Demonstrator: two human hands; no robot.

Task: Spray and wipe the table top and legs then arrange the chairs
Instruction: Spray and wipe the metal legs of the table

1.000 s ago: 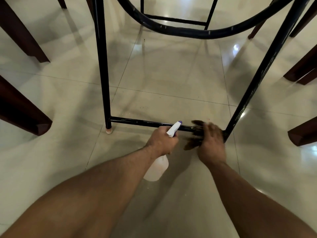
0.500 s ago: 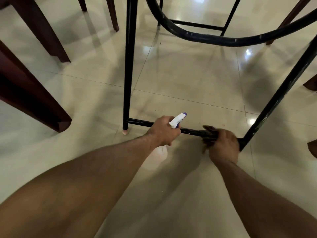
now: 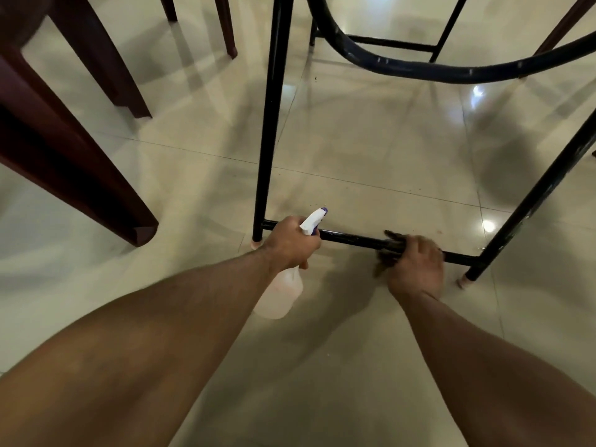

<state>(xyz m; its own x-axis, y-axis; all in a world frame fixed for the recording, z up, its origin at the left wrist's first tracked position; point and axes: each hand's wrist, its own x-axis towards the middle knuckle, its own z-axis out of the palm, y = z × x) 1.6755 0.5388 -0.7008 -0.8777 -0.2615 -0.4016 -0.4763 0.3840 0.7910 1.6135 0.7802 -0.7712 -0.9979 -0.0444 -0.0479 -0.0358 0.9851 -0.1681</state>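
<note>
A: Low black crossbar (image 3: 354,239) of the table frame, just above the tiled floor (image 3: 371,150), spanning from the upright leg (image 3: 269,117) to the slanted leg (image 3: 532,201).

B: Changed since half a second ago?

A: Shifted in view, mostly. Upright leg now closer to the middle of the picture, more of the dark red chair leg (image 3: 74,162) showing left of it. Right hand (image 3: 416,266) slightly farther from the slanted leg along the bar than before; left hand (image 3: 292,241) in much the same spot, near the upright leg.

B: And the hands themselves?

A: Right hand closed over a dark cloth (image 3: 392,245), fingers curled around the crossbar, cloth pressed to the metal and poking out on the side toward the upright leg. Left hand wrapped tight around the neck of a spray bottle (image 3: 283,295), white nozzle with a purple tip pointing up and past the crossbar, pale bottle body hanging below the wrist, close to the floor. Whether touching the floor, impossible to tell.

B: Farther out?

A: Curved black hoop (image 3: 419,71) of the frame above and beyond the crossbar, paint chipped in spots. More chair legs (image 3: 225,27) beyond the upright leg, top left.
</note>
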